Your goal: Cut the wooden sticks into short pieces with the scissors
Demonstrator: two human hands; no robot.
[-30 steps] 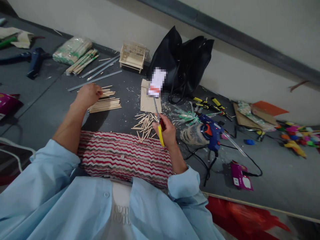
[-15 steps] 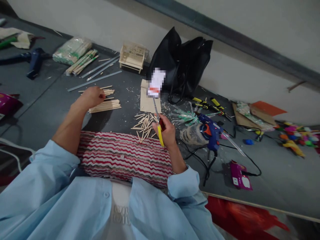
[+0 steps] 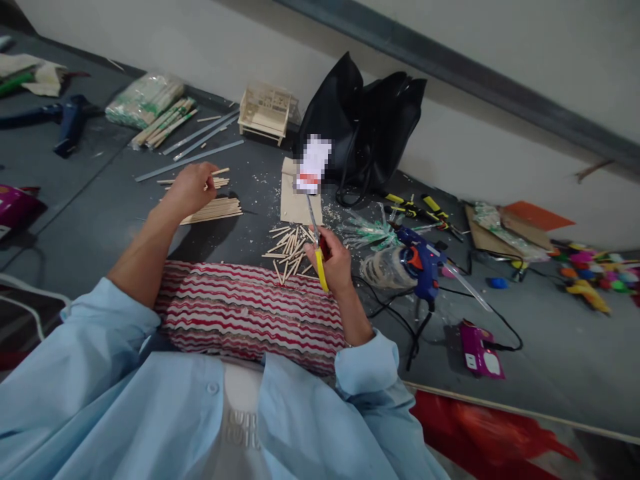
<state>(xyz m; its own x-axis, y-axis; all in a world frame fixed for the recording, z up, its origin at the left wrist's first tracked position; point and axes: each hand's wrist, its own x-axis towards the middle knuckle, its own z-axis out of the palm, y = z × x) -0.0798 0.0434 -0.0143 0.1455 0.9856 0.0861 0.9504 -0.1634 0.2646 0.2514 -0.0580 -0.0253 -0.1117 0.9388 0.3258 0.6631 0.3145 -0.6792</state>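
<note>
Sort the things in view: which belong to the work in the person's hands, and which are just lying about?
In hand: scissors held in the right hand; long sticks at the left hand; cut sticks.
Lying about: glue gun; black bag; pliers; stick model.

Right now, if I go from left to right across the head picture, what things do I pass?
Blue tool → left hand by long sticks → short sticks → right hand holding scissors → blue glue gun → purple packet → colourful toys
</note>
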